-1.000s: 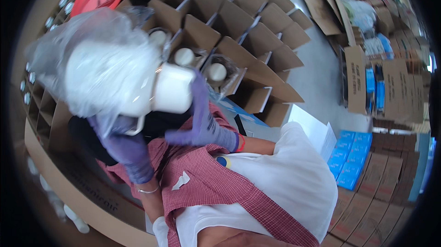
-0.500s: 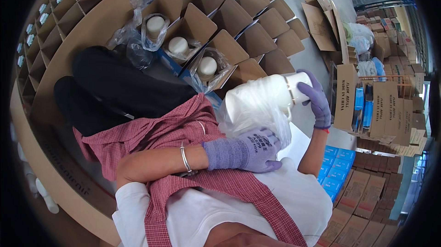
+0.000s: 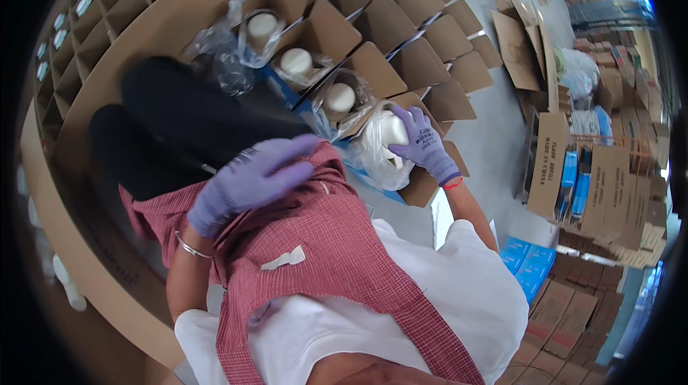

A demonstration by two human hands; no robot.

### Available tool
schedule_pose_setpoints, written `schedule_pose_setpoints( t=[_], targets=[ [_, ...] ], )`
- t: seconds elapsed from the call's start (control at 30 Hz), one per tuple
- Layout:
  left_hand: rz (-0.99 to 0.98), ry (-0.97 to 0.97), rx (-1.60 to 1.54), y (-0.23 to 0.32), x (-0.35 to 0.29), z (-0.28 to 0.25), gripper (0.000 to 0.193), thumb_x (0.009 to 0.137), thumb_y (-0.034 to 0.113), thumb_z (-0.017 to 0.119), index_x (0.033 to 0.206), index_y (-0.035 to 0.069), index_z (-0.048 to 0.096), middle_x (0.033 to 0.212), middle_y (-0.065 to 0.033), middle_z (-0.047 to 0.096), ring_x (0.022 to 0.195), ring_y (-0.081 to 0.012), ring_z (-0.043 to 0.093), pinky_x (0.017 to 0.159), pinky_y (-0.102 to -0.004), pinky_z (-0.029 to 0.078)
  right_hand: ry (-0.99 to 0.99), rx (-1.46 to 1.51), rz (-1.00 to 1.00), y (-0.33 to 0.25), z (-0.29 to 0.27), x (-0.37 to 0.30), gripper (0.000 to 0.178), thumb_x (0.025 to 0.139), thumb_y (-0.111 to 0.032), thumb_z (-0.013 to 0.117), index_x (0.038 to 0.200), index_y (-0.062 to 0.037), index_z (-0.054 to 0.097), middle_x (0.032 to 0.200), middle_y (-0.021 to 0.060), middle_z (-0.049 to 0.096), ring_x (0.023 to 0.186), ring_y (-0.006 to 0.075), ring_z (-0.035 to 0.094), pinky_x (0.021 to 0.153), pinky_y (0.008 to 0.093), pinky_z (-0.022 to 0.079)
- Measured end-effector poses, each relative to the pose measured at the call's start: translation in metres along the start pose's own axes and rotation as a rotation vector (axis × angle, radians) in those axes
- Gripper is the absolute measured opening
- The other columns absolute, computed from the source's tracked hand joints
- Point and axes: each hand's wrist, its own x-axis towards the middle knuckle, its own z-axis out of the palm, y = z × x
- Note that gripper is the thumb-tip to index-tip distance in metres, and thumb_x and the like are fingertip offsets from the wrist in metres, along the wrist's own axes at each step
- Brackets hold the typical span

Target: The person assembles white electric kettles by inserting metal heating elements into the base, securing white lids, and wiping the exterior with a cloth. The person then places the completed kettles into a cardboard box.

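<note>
Head view shows the right hand (image 3: 423,143) in a purple knit glove clasped over a white plastic jar (image 3: 393,134) wrapped in a clear plastic bag (image 3: 376,159) — the jar sits in an open brown cardboard box (image 3: 430,181) at about one o'clock from the red checked apron (image 3: 322,242). At ten o'clock of the apron the gloved left hand (image 3: 247,181) hangs loose, fingers slack and holding nothing — blurred.

L hand (image 3: 247,181) open, loose; R hand (image 3: 423,143) curled, arm extended.
</note>
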Motion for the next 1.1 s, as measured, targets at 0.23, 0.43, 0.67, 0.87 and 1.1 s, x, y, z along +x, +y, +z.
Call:
schedule_pose_setpoints(
  t=[0.23, 0.43, 0.67, 0.87, 1.1],
  targets=[
    [-0.061, 0.55, 0.147, -0.004, -0.104, -0.064, 0.047, 0.1, 0.027, 0.059, 0.141, 0.005, 0.05, 0.129, -0.0166, 0.064, 0.118, -0.0274, 0.061, 0.101, -0.0373, 0.047, -0.311, 0.041, -0.091, 0.065, 0.156, 0.016, 0.1, 0.089, -0.052, 0.061, 0.155, 0.0012, 0.009, 0.157, 0.0336, 0.015, 0.145, 0.0504, 0.018, 0.12, 0.0492, 0.023],
    [-0.186, 1.234, 0.444, 0.03, -0.27, -0.117, 0.037, 0.1, 0.021, 0.058, 0.133, 0.004, 0.058, 0.12, -0.0121, 0.068, 0.113, -0.0207, 0.063, 0.1, -0.0324, 0.047, -0.691, -0.466, -0.422, 0.046, 0.07, 0.127, 0.054, 0.081, -0.055, 0.06, 0.107, -0.0104, 0.073, 0.112, 0.0197, 0.069, 0.102, 0.0375, 0.067, 0.088, 0.047, 0.053],
    [-1.575, 1.67, 0.753, -0.081, -0.54, -0.154, 0.063, 0.083, 0.041, 0.068, 0.136, 0.008, 0.055, 0.136, -0.0168, 0.057, 0.127, -0.0369, 0.052, 0.107, -0.0465, 0.041, -0.189, -0.127, -0.456, -0.154, -0.093, 0.18, 0.043, 0.086, -0.033, 0.063, 0.121, -0.009, 0.064, 0.111, 0.019, 0.065, 0.103, 0.0385, 0.062, 0.09, 0.0471, 0.05],
    [-0.892, 2.496, -0.219, -0.191, -0.628, -0.149, 0.105, 0.075, 0.065, 0.073, 0.149, 0.001, 0.034, 0.15, -0.0287, 0.037, 0.14, -0.044, 0.036, 0.114, -0.0506, 0.033, 0.029, -0.058, -0.743, -0.278, -0.118, 0.22, 0.046, 0.085, -0.024, 0.065, 0.125, -0.0028, 0.058, 0.116, 0.0174, 0.061, 0.108, 0.0359, 0.058, 0.091, 0.0456, 0.048],
    [-1.348, 1.996, 0.721, -0.181, -0.616, -0.234, 0.102, 0.078, 0.065, 0.069, 0.153, 0.009, 0.028, 0.154, -0.0223, 0.034, 0.141, -0.0446, 0.034, 0.111, -0.057, 0.033, 0.147, -0.144, -0.947, -0.369, -0.142, 0.255, 0.046, 0.083, -0.024, 0.066, 0.124, -0.003, 0.059, 0.117, 0.017, 0.062, 0.109, 0.0355, 0.059, 0.093, 0.0444, 0.047]
  ],
)
